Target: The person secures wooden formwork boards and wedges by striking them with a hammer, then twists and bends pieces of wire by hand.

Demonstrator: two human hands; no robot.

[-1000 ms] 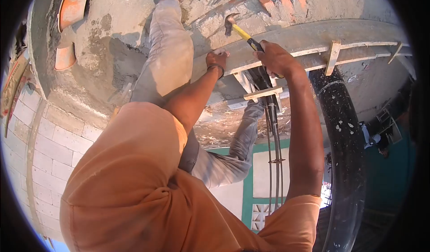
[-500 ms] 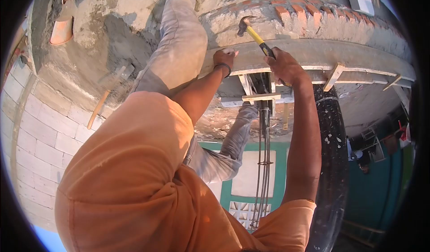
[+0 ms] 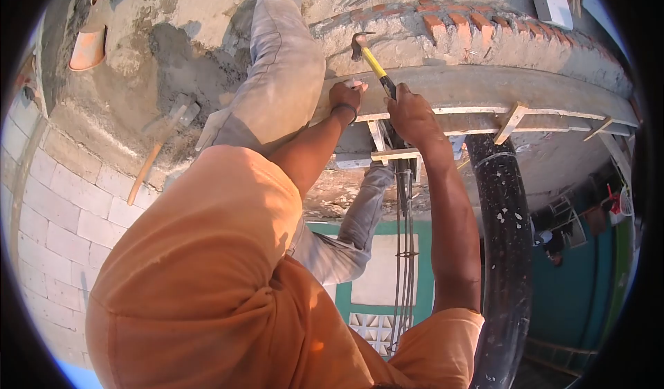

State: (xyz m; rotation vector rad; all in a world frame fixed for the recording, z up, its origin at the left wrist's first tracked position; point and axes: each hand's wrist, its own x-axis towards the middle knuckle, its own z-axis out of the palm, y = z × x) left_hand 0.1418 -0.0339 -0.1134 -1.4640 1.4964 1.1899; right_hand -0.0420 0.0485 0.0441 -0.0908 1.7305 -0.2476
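My right hand (image 3: 411,115) is wrapped round the black grip of a claw hammer (image 3: 373,62) with a yellow shaft. The hammer's head points up and left, over the broken concrete edge above the board. My left hand (image 3: 348,94) is closed with its fingertips pinched against a long grey board (image 3: 484,86); what it pinches is too small to make out. A short wooden crosspiece (image 3: 395,154) lies just below the hands, over dark steel bars (image 3: 405,250).
A thick black pipe (image 3: 503,230) runs down at the right. Exposed red bricks (image 3: 460,25) line the upper edge. A wooden-handled tool (image 3: 146,171) lies on the left near an orange pot (image 3: 88,48). A person (image 3: 553,245) is far off at the right.
The view has shifted. My right hand has swung the hammer left, bringing it nearer my left hand, which keeps its place on the board.
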